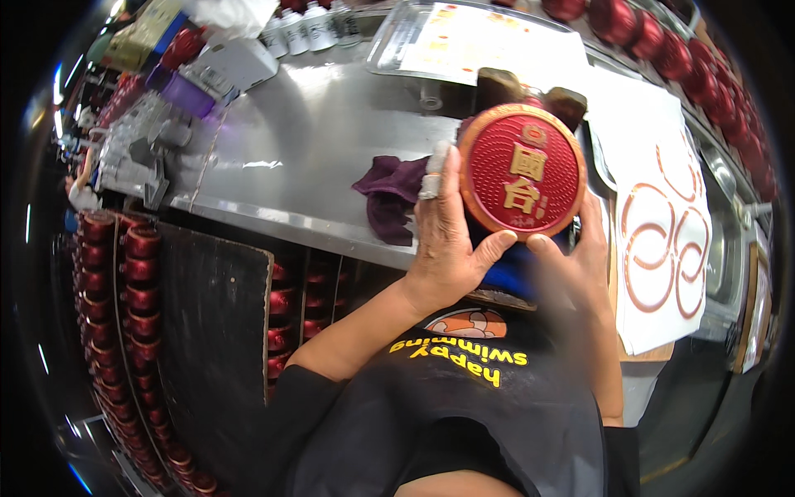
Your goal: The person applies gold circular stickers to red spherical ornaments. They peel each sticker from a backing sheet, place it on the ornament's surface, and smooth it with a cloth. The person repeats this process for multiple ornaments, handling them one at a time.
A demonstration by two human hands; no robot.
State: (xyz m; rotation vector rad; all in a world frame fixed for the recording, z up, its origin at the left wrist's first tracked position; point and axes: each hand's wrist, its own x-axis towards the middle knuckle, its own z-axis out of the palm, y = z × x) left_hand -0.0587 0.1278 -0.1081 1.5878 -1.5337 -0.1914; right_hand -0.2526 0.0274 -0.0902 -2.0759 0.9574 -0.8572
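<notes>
Between my hands is a round red bottle (530,186) with a dotted face, raised gold characters and a copper-coloured ring round its edge. My left hand (447,240) grips its left side, with the thumb at the lower rim and pale wrapping on a finger. My right hand (580,253) closes on the right and lower rim; its wrist is blurred. Just beyond the bottle stand two dark brownish pads (498,85), partly hidden by it. To the left, a crumpled purple cloth (389,195) lies on the steel table (290,149), close to my left fingers.
White paper (642,182) with copper-coloured rings (648,248) lies on the right. A metal tray (389,54) with a printed sheet sits at the back, beside small white bottles (319,29). Red round pieces hang in rows (145,290) at left and line the far right. Clear plastic parts (137,149) stand left.
</notes>
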